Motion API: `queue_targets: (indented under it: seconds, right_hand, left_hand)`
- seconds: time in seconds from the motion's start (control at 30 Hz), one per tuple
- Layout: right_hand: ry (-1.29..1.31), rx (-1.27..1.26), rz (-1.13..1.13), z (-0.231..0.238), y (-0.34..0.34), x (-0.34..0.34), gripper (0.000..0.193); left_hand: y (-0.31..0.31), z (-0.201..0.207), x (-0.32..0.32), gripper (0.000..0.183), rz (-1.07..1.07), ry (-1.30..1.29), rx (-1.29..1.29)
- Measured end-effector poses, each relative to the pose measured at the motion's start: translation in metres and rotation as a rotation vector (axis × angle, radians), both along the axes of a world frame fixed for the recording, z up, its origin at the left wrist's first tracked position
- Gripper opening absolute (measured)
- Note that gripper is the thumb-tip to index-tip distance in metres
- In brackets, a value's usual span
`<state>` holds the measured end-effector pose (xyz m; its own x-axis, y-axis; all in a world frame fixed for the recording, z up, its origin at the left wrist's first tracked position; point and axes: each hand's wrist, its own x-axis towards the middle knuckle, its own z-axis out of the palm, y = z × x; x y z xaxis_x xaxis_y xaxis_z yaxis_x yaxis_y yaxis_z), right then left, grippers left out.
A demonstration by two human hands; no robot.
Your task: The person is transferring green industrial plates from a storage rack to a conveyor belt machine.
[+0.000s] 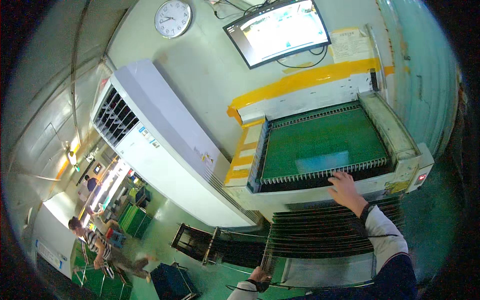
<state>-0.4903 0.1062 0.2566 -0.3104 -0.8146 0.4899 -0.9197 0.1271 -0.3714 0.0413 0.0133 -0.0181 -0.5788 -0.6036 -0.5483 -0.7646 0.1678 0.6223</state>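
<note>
My right hand (345,189) reaches over the front edge of a pale machine (417,165), its fingers stretched out and apart at a row of pale comb-like teeth. Those teeth border a flat green panel (322,137) lying in the machine's recess. Whether the fingertips touch the teeth or hover just over them, I cannot tell. Lower down, my left hand (259,275) is closed at the near corner of a rack (320,245), which holds several dark thin boards in rows. The hand's fingers are partly hidden by the wrist and the dim light.
A tall white air conditioner (175,160) leans across the view left of the machine. More dark racks (220,245) stand on the green floor. A person (107,247) in a striped shirt walks at lower left near green stacks. A monitor (277,32) and clock (172,19) hang above.
</note>
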Motion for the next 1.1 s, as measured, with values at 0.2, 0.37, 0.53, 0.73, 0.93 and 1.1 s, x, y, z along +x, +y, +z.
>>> queue_targets:
  seconds: [0.2, 0.37, 0.53, 0.73, 0.93, 1.1]
  right_hand:
    - [0.000, 0.183, 0.212, -0.006, 0.101, 0.067, 0.054]
    - [-0.040, 0.298, 0.290, -0.023, 0.166, 0.120, 0.063]
    - [-0.103, 0.447, 0.243, -0.027, 0.202, 0.145, 0.062]
    - [-0.105, 0.465, 0.209, -0.029, 0.217, 0.166, 0.059]
    - [-0.103, 0.370, 0.138, -0.039, 0.224, 0.177, 0.056]
    - [-0.152, 0.382, 0.119, -0.044, 0.222, 0.175, 0.045]
  left_hand:
    - [0.000, 0.016, -0.023, 0.047, -0.237, -0.143, -0.110]
    - [-0.003, 0.019, -0.018, 0.033, -0.108, 0.026, 0.067]
    - [0.010, 0.057, -0.041, 0.030, 0.237, 0.086, 0.421]
    - [-0.012, -0.010, -0.004, 0.027, 0.199, 0.202, 0.522]
    - [0.009, 0.029, -0.042, 0.021, -0.121, -0.140, -0.047]
    - [0.029, 0.031, -0.049, 0.025, 0.110, 0.321, 0.097]
